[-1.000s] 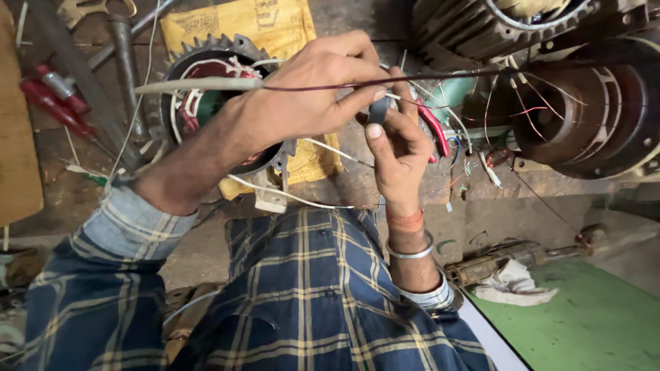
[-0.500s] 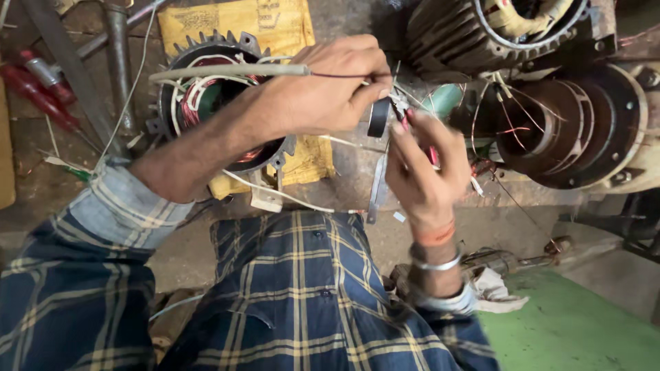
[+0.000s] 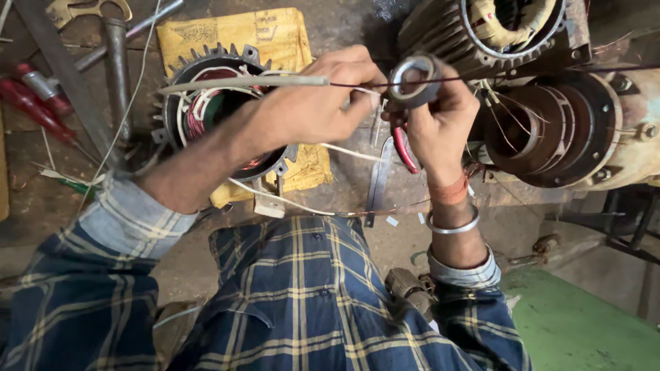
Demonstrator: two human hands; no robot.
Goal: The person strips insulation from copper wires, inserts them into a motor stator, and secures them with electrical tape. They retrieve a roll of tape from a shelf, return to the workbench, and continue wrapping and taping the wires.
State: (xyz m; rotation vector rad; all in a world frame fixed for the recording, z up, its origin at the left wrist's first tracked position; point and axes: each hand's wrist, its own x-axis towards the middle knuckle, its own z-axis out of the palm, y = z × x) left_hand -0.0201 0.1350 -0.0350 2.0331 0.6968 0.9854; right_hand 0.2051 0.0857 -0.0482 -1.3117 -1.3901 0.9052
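The left hand (image 3: 323, 103) is up in front of the person, over the bench (image 3: 344, 27). Its fingers are pinched shut on a thin dark wire (image 3: 357, 85). A pale sleeve tube (image 3: 240, 82) sits on that wire and sticks out to the left, past the hand. The tube lies level, above a round motor part (image 3: 220, 103) with red wire coils inside it. That part rests on a yellow sack (image 3: 275, 34).

The right hand (image 3: 436, 124) is just beside the left one, and the two nearly touch. Its fingers are closed on a roll of tape (image 3: 412, 77), held up like a ring with the hole facing the camera. The thin wire runs from the left hand, across the roll, and on to the right. The right hand also holds something with a red handle (image 3: 404, 148) under its palm; it may be a pair of pliers, but most of it is hidden. A metal bangle (image 3: 452, 227) is on that wrist.

To the right stands a big rusty motor (image 3: 570, 130) with its round end open. Above it lies another motor body with fins (image 3: 447, 27). At the far left are red-handled screwdrivers (image 3: 31, 103) and a hammer (image 3: 117, 62). The person wears a blue checked shirt (image 3: 302, 295).
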